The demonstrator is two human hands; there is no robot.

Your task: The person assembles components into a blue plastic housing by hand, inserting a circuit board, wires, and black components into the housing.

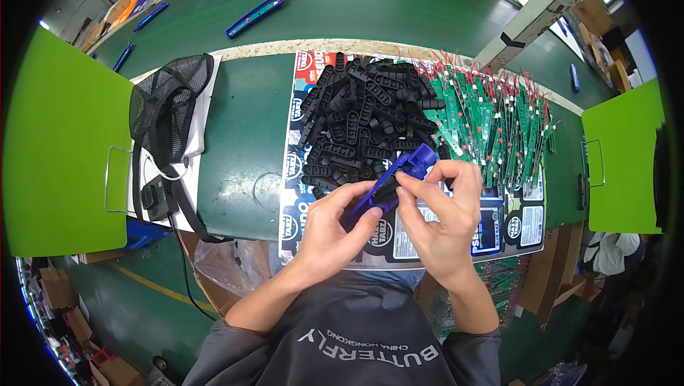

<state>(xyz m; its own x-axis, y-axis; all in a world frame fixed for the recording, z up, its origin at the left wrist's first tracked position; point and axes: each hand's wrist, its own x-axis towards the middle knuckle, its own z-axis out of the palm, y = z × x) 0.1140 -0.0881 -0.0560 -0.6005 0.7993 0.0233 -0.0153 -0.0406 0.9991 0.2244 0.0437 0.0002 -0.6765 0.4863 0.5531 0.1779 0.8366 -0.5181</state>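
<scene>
A long blue plastic housing (423, 161), hollow side up, is held at a slant in front of my chest. My left hand (335, 225) is closed around its lower end, thumb on the near edge. My right hand (445, 215) is closed, its thumb and index finger pinching at a black strip (387, 191) that lies in the hollow of the housing. Fingertips partly hide that strip. Just beyond my hands is a heap of black slotted plastic strips (363, 119). To its right lie many green circuit boards (491, 126) with red wires.
Printed cardboard sheeting (293, 193) lies under the parts on the green table (239, 143). A black mesh bag (171, 104) and cable lie left. Behind runs a green belt (356, 1) carrying blue housings (258, 15). Green panels (64, 143) flank both sides; a metal post (538, 12) rises back right.
</scene>
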